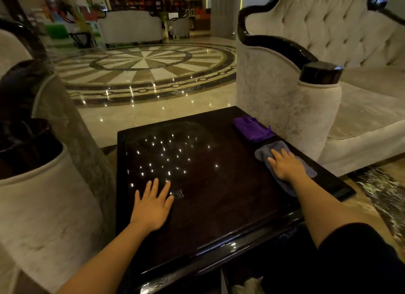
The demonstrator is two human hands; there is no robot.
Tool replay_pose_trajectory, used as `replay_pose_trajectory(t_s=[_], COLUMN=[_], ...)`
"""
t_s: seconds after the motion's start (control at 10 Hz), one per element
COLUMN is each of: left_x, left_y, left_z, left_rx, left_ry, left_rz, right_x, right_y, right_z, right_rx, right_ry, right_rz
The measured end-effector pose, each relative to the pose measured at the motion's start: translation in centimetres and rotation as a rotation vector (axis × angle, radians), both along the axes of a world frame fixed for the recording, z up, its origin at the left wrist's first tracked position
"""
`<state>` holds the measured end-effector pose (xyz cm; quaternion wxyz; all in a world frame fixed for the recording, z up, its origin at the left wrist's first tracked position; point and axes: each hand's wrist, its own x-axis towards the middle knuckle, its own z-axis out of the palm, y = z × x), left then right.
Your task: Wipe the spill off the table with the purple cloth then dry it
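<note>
Beyond the right hand's (285,165) fingertips, the purple cloth (253,128) lies untouched.

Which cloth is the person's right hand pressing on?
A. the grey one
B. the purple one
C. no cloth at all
A: the right hand lies flat on the grey cloth near the table's right edge, while the purple cloth sits untouched just beyond it.

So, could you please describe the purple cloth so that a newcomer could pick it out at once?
Start at the dark glossy table between the pale armchairs. Along its right edge lie two cloths; the purple cloth is the farther one, at the far right corner. It is vivid purple, crumpled and untouched, while the grey-blue cloth nearer the person lies under the right hand.
</note>
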<state>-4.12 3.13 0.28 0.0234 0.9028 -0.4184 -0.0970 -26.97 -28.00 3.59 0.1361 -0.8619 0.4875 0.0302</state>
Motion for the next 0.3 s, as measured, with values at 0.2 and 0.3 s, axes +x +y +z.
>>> replay_pose_trajectory(t_s=[0.2,0.3], left_x=[0.2,0.6], left_y=[-0.1,-0.4], left_z=[0.2,0.7], left_rx=[0.012,0.008], left_ry=[0.064,0.130], left_rz=[-0.011,-0.006], right_x=[0.0,1.7], right_y=[1.3,4.3], right_z=[0.4,0.7], right_rx=[-0.026,-0.060], right_ry=[0.098,0.007], right_rz=[-0.044,-0.029])
